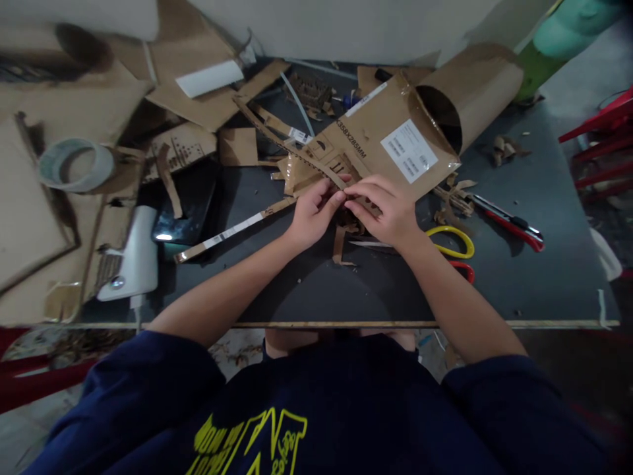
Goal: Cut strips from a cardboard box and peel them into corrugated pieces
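While hands (312,214) (388,210) pinch a strip (316,163), a tube (487,79) gapes

Tape roll (101,170) is seen on cardboard (27,198), desk (534,284) left side. White device (138,254) is plugged to cable (137,318), near front edge. Brown tube (487,86) is laid toward back right corner; utility knife (509,223) and scissors (467,245) are left on right side.

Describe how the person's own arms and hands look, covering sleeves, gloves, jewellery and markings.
The left hand and right hand wear no gloves, and no rings or watch can be seen. Both forearms are bare below the loose, short, plain navy sleeves of a shirt with yellow lettering on its front.
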A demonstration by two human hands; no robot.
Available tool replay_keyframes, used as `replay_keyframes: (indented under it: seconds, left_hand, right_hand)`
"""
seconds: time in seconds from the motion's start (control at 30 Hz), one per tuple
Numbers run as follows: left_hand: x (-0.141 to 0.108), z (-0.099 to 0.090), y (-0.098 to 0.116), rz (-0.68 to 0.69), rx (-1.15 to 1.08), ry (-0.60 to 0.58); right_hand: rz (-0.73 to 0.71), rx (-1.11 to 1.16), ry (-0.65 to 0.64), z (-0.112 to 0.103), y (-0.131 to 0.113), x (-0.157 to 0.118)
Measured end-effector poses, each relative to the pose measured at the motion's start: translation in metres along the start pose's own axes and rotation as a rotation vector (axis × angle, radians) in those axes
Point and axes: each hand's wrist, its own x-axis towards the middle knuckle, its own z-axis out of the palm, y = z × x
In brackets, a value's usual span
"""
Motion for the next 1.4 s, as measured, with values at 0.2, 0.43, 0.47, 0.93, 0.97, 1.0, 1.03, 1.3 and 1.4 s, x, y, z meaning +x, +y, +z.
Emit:
replay_keyframes:
  seconds: [0.2, 0.43, 0.47, 0.93, 0.97, 1.0, 1.03, 1.3, 1.4]
  left_hand:
    - [-0.001, 0.000, -0.005, -0.042, -0.036, -0.012]
    - [-0.001, 0.001, -0.015, -0.031, -0.066, 0.056]
    - [-0.001, 0.001, -0.016, -0.035, -0.071, 0.059]
    - [0.001, 0.000, -0.015, -0.007, -0.110, 0.064]
    - [0.001, 0.000, -0.015, -0.013, -0.114, 0.066]
    - [0.001, 0.000, -0.016, -0.022, -0.120, 0.071]
    - [0.001, 0.000, -0.017, -0.035, -0.129, 0.078]
    - [0.001, 0.002, -0.016, -0.136, -0.256, 0.109]
    - [0.001, 0.005, -0.011, -0.228, -0.322, 0.119]
  right_hand:
    - [-0.047, -0.071, 0.036, -0.002, 0.002, -0.003]
    - [-0.015, -0.163, -0.010, 0.002, 0.003, -0.004]
    - [-0.006, -0.154, -0.018, 0.002, 0.002, -0.004]
    - [-0.047, -0.229, 0.009, 0.005, 0.006, -0.006]
    - [-0.032, -0.230, 0.000, 0.005, 0.006, -0.007]
    - [-0.017, -0.233, -0.009, 0.006, 0.006, -0.007]
    - [-0.008, -0.238, -0.013, 0.006, 0.005, -0.007]
    - [-0.100, -0.357, -0.015, 0.003, 0.001, -0.007]
    - [-0.102, -0.422, -0.055, 0.002, 0.000, -0.007]
